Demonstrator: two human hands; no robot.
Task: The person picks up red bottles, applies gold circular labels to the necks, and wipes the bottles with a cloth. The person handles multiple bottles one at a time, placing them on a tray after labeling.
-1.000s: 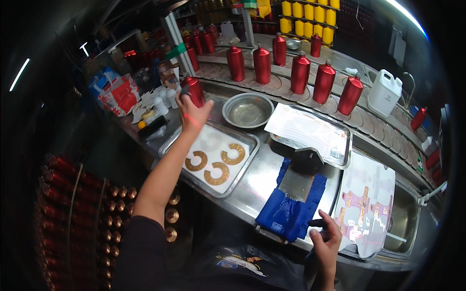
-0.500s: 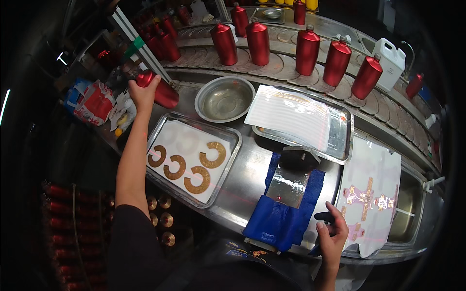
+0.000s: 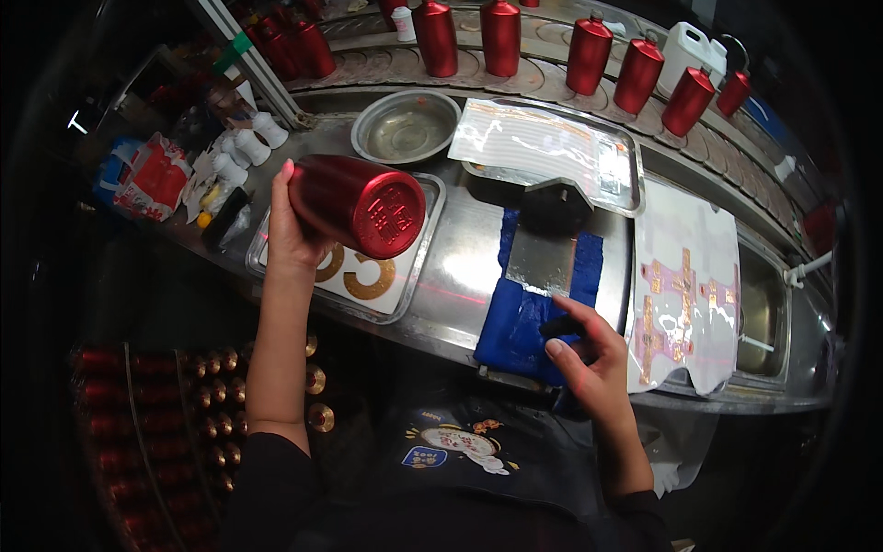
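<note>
My left hand (image 3: 292, 221) is wrapped round a red metallic bottle (image 3: 345, 198). The bottle is tipped on its side, its embossed base facing right and toward me; its neck is hidden. It hangs above a metal tray (image 3: 432, 241) holding a white sheet with gold C-shaped labels (image 3: 370, 276). My right hand (image 3: 593, 354) hovers by the near part of a blue cloth (image 3: 515, 317), thumb and index finger apart. Something black, perhaps a finger cover, shows between them; the lower fingers are partly hidden. On the cloth lies a wet, shiny plate (image 3: 541, 262).
Behind stand a round metal basin (image 3: 405, 97) and a tray (image 3: 633, 170) with a striped sheet. Red bottles (image 3: 589, 55) line a slatted conveyor. A white label sheet (image 3: 676, 221) lies beside a sink (image 3: 766, 322) at right. White caps (image 3: 253, 143) sit at left.
My left hand has brought the bottle from the back left toward me and right, over the label tray, turning its base into view. My right hand has moved up and left to the cloth.
</note>
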